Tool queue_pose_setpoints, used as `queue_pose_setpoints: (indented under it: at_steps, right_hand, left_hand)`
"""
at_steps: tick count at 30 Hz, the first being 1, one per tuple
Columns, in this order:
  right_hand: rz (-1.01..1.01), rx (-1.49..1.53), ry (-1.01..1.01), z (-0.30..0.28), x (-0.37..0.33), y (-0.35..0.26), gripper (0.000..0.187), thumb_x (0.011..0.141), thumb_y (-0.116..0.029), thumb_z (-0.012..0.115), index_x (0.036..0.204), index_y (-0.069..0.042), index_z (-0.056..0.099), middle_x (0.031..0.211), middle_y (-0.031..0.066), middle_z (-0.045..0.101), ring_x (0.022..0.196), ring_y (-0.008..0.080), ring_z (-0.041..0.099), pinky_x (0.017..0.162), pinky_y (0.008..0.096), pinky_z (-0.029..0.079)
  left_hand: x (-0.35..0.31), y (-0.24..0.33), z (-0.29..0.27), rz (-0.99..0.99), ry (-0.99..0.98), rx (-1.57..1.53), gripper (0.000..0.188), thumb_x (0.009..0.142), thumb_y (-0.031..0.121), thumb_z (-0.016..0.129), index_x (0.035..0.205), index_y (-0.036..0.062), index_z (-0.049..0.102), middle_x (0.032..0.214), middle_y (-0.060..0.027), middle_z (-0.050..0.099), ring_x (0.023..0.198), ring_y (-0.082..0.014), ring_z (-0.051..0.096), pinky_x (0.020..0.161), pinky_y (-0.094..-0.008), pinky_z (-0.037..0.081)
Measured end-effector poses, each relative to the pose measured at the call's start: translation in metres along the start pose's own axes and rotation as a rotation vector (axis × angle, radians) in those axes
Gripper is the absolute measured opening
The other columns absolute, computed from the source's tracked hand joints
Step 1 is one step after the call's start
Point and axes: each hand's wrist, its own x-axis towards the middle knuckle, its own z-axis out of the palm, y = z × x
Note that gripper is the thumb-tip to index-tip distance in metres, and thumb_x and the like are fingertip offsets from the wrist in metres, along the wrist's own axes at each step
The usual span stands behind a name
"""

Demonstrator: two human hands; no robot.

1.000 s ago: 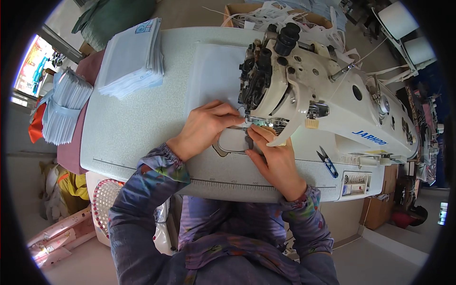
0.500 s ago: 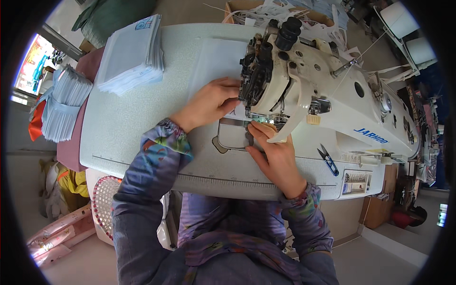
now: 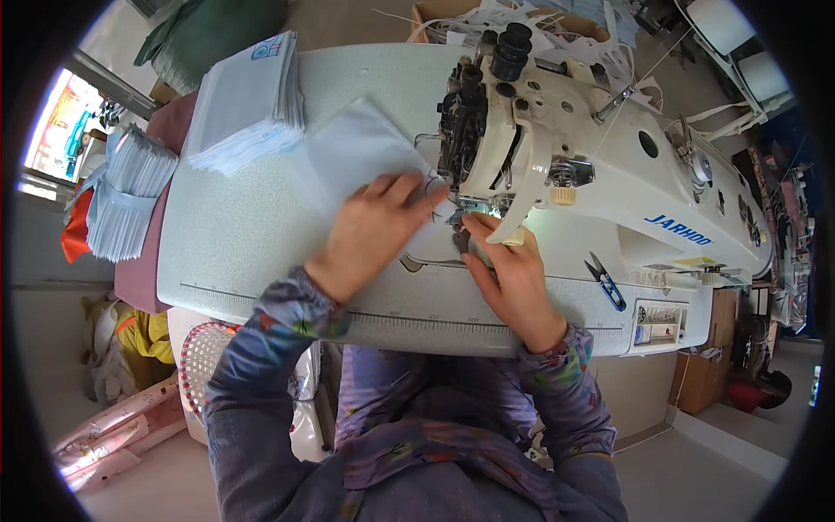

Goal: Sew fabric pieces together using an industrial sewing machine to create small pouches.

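A thin pale white fabric piece (image 3: 357,139) lies turned at an angle on the sewing machine table, left of the needle area. My left hand (image 3: 370,228) is closed on its near right part, fingers bent, with thumb and forefinger at a corner that has dark curved marks. My right hand (image 3: 515,283) is beside the lit needle area of the white sewing machine (image 3: 600,148). Its bent forefinger and thumb lie against a small dark grey metal piece (image 3: 460,237); whether they pinch cloth there is hidden.
A stack of folded white pieces (image 3: 239,104) sits at the table's back left, with a tied bundle (image 3: 126,196) beyond. Blue thread snips (image 3: 606,283) and a small parts tray (image 3: 657,322) lie right of my right hand. A box of white straps (image 3: 522,22) stands behind.
My left hand has swung toward me, turning the fabric piece from straight to slanted and drawing it out from beside the machine head. My right hand stays near the needle. The whole view has shifted slightly.
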Motion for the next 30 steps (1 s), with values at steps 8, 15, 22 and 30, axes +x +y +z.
queue_pose_setpoints:
  at_steps: [8,15,22,30]
  right_hand:
    - [-0.066,0.01,0.035,0.005,-0.001,0.004,0.039,0.095,0.0,0.073,0.133,-0.007,0.077,0.132,0.0121,0.076,0.118,0.0365,0.069,0.106,0.0475,0.051]
    - [-0.073,-0.029,0.039,0.006,-0.001,0.002,0.04,0.096,-0.002,0.073,0.136,-0.007,0.076,0.132,0.0122,0.076,0.118,0.0343,0.07,0.105,0.0468,0.051]
    - [-0.064,-0.021,-0.008,0.005,-0.002,0.002,0.04,0.096,-0.002,0.072,0.136,-0.004,0.075,0.134,0.0134,0.076,0.122,0.0344,0.07,0.106,0.0468,0.051]
    - [-0.078,-0.05,-0.008,0.003,-0.002,0.001,0.037,0.096,-0.001,0.072,0.133,-0.003,0.075,0.135,0.0132,0.076,0.124,0.035,0.071,0.107,0.0467,0.052]
  left_hand:
    - [-0.032,0.049,0.003,-0.067,0.038,-0.22,0.049,0.097,0.027,0.079,0.142,0.0108,0.069,0.144,-0.0108,0.061,0.142,-0.0339,0.055,0.124,-0.0547,0.042]
    - [-0.032,0.039,0.003,-0.074,-0.022,-0.259,0.05,0.1,0.027,0.075,0.146,0.0114,0.066,0.157,-0.0096,0.057,0.15,-0.0342,0.051,0.128,-0.0574,0.037]
    - [-0.036,0.036,0.002,-0.05,0.016,-0.319,0.044,0.097,0.025,0.078,0.137,0.0106,0.071,0.14,-0.0081,0.065,0.137,-0.034,0.059,0.123,-0.055,0.044]
    - [-0.051,0.035,-0.008,-0.011,0.03,-0.466,0.033,0.091,0.013,0.081,0.124,0.0152,0.077,0.126,-0.0032,0.068,0.122,-0.0301,0.065,0.12,-0.0537,0.047]
